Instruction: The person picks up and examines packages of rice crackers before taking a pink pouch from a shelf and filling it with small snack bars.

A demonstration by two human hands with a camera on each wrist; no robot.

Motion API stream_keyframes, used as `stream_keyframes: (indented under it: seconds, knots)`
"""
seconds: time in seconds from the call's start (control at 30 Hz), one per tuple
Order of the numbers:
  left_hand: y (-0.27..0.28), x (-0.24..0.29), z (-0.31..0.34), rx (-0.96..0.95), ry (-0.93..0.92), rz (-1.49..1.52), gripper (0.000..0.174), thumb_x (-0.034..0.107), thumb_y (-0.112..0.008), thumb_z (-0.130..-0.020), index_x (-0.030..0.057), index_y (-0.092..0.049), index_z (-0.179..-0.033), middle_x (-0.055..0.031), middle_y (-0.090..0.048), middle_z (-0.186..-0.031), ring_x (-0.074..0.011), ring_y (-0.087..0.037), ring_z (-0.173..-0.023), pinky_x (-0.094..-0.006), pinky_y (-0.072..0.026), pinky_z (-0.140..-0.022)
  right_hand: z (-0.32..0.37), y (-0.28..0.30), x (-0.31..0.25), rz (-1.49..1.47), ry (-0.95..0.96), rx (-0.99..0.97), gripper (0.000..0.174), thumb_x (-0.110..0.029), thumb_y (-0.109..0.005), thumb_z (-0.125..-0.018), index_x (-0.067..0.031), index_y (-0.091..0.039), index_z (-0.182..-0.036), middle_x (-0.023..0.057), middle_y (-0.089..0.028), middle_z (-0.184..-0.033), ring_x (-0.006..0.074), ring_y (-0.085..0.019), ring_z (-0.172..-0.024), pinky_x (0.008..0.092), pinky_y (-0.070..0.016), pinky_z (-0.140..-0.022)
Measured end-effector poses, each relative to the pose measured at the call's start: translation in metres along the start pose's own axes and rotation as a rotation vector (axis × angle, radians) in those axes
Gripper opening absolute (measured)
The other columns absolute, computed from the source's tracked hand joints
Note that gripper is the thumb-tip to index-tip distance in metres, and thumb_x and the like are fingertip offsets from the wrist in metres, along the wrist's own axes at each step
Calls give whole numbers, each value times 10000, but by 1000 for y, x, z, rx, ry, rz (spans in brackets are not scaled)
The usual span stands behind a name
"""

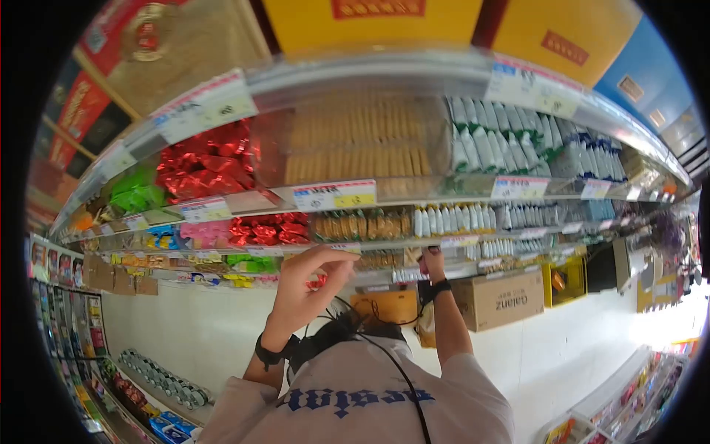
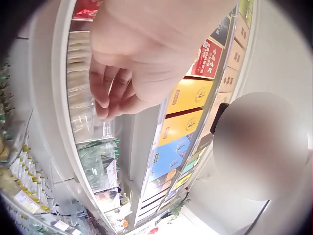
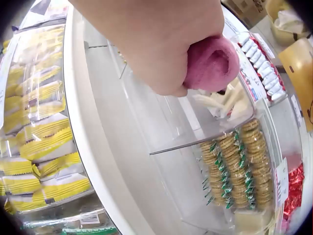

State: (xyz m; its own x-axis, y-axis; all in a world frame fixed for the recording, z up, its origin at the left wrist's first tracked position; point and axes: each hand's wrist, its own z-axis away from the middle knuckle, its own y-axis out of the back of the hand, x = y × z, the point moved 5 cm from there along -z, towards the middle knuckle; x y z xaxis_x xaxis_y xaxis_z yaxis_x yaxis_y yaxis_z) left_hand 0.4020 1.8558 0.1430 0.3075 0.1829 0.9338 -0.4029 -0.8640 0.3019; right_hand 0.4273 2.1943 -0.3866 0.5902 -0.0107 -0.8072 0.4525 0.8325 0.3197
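Observation:
In the head view my left hand (image 1: 307, 285) is raised before the shelves, its fingers loosely bent. The left wrist view shows this hand (image 2: 132, 63) with fingertips over the edge of a clear bin (image 2: 100, 129); contact cannot be told, and nothing shows in its grip. My right hand (image 1: 435, 265) is farther right, by the lower shelves. Seen from the right wrist, that hand (image 3: 166, 44) curls round a pink rounded thing (image 3: 212, 63) with a dark hollow, above a clear divider (image 3: 195, 141) and stacked round biscuits (image 3: 257, 156).
Red-wrapped sweets (image 1: 211, 166), tan sticks (image 1: 359, 133) and white-green packets (image 1: 488, 148) fill the shelf bins. Price tags line the shelf edges (image 1: 414, 189). Below stand a cardboard box (image 1: 499, 300) and a yellow crate (image 1: 566, 281). Yellow-wrapped packets (image 3: 41, 142) lie beyond a white ledge.

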Motion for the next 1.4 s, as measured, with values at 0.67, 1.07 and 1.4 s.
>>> stream_keyframes:
  seconds: [0.67,1.07,1.4]
  knots:
    - [3,17,-181,-293,62,-865,578,393,-711,-826,-45,-602,-1188,-294,-552,-1379,-433,-514,-1311,-479,-465,-1059,170,77,-47,-408,93,49,300,-261,-720,-943,-76,-602,-739,8,-576,-614,119,-522,-485,290,-435,-482]
    - [3,11,-182,-88,-180,-844,504,283,-794,-712,-53,-657,-1063,-270,-683,-1136,-474,-592,-1167,-499,-487,-1040,182,76,-61,-502,97,38,243,-226,-733,-939,-50,-601,-835,31,-617,-733,132,-592,-596,309,-554,-558]
    - [7,8,-184,-139,-159,-742,557,319,-828,-676,-41,-604,-1037,-284,-675,-1035,-421,-642,-1029,-459,-520,-857,175,72,-49,-486,113,18,246,-235,-738,-940,-37,-627,-845,20,-624,-753,119,-586,-618,302,-532,-580]
